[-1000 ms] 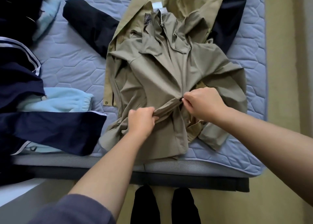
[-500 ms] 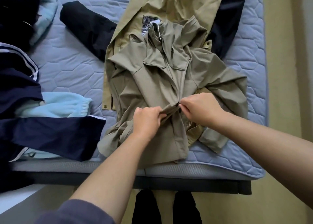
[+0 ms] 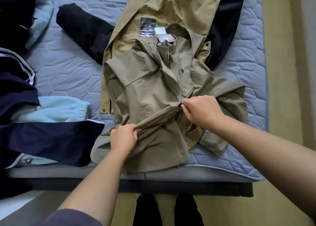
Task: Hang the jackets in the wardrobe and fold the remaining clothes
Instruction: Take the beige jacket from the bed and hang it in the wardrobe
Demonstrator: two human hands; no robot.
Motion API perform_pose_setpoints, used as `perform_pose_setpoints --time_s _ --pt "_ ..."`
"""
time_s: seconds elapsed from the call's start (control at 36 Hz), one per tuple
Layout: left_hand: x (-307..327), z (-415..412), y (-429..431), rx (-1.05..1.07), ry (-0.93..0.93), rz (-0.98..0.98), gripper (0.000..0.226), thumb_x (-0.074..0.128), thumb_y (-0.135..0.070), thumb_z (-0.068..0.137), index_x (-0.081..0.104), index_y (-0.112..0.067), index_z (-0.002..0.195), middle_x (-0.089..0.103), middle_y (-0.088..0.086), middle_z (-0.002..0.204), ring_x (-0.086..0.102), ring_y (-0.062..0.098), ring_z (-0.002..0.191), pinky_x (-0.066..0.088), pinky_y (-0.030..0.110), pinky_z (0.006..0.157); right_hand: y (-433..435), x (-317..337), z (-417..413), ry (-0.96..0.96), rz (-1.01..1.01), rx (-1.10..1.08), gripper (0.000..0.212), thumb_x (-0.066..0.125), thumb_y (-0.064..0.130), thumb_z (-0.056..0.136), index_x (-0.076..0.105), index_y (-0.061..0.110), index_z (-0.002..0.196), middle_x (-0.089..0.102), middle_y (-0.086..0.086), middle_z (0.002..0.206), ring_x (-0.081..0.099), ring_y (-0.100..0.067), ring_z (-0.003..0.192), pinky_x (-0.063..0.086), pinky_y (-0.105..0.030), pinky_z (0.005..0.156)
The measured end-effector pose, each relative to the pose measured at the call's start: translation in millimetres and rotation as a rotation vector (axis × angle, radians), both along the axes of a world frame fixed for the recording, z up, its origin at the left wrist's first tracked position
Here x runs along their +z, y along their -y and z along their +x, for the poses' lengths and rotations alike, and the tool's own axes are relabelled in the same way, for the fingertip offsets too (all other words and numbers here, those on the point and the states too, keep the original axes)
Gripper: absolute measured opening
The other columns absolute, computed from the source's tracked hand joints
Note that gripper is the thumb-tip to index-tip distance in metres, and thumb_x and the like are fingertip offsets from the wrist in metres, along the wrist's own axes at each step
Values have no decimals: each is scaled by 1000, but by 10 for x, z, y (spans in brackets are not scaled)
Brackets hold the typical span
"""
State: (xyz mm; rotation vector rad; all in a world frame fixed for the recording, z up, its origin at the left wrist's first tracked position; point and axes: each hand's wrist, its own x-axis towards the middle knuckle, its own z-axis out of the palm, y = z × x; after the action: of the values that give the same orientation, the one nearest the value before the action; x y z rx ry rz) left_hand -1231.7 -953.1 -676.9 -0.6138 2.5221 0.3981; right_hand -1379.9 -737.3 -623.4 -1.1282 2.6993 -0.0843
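Khaki jacket (image 3: pixel 150 92) on mattress (image 3: pixel 68 68) — left hand (image 3: pixel 122 138) grips hem, right hand (image 3: pixel 200 111) pinches zip.

Bare mattress (image 3: pixel 71 75) open between navy sleeve (image 3: pixel 85 30) and fleece (image 3: pixel 56 111); right strip (image 3: pixel 253 71) clear; khaki jackets (image 3: pixel 153 92) fill centre

Khaki jacket (image 3: pixel 150 95) front and centre, crumpled, collar toward twelve o'clock, hem hanging at the near edge at six, its zip line stretched taut across the lower middle. Beneath it, at twelve, a lighter tan jacket (image 3: pixel 172 8) lies flat with a dark square label showing. A black garment (image 3: pixel 85 30) pokes out at ten and again at one. Over at nine, a navy jacket with white stripes (image 3: pixel 47 140) sprawls across a pale blue fleece (image 3: pixel 56 111).
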Motion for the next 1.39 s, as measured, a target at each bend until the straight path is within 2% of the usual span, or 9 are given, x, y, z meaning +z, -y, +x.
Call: perform_pose_setpoints --time_s 0.25,0.5,0.64,0.78,0.89,1.03,1.14,1.25,1.39 --pt "203 -85 141 245 268 338 7 51 -25 87 56 -21 84 62 7 93 58 30 97 48 40 89 -4 124 275 -61 -186 -58 27 71 15 81 56 9 59 57 -7 52 56 -31 41 39 -28 37" --pt "897 -980 -331 353 -2 374 29 50 -54 79 47 -24 81 61 -2 89 60 24 91 49 38 86 -35 385 503 -82 -232 -157 30 79 18 75 57 9 57 56 -8 51 55 -27 37 36 -26 34" --pt "1096 -1248 -681 274 112 352 77 56 -73 71 47 -15 121 58 6 122 56 27 113 47 39 94 11 628 666 -85 -281 -165 29 82 17 71 58 10 56 57 -6 50 56 -27 37 38 -24 33" --pt "1165 -1280 -720 341 39 373 23 54 -31 82 60 -10 87 66 13 102 62 28 91 46 29 69 21 737 852 -53 -268 -165 28 81 21 73 59 11 57 57 -5 52 58 -26 41 41 -25 33" --pt "1225 -1183 -665 881 -120 812 15 51 -2 83 47 -12 73 52 11 72 54 24 69 46 32 64 9 767 905 484 -236 -480 29 52 32 95 62 13 76 65 -6 76 61 -26 74 50 -39 65" --pt "1459 -901 -500 1162 -201 1121 22 37 9 81 43 -11 72 42 8 62 44 18 49 36 26 52 166 771 709 1355 -723 -1394 32 42 40 99 60 17 85 63 -2 82 57 -15 72 44 -27 58" --pt "1704 -633 -353 1361 -291 1399 27 33 0 86 59 -8 80 64 6 71 60 19 65 53 30 64 254 777 595 1545 -1021 -1569 27 51 46 94 56 21 104 63 -5 103 60 -19 92 47 -33 66" --pt "1896 -377 -256 1337 -324 1493 32 46 -22 90 74 -14 79 71 6 83 64 21 73 47 32 66 526 941 549 1561 -1211 -1730 28 56 16 95 53 8 122 61 -11 91 60 -22 79 52 -38 72" --pt "2192 3 -85 1465 -334 1554 45 51 -40 94 60 -11 127 65 12 122 60 28 114 43 44 100 731 1328 733 1577 -1463 -1766 28 34 2 96 51 6 119 63 -19 105 61 -29 81 52 -41 70"
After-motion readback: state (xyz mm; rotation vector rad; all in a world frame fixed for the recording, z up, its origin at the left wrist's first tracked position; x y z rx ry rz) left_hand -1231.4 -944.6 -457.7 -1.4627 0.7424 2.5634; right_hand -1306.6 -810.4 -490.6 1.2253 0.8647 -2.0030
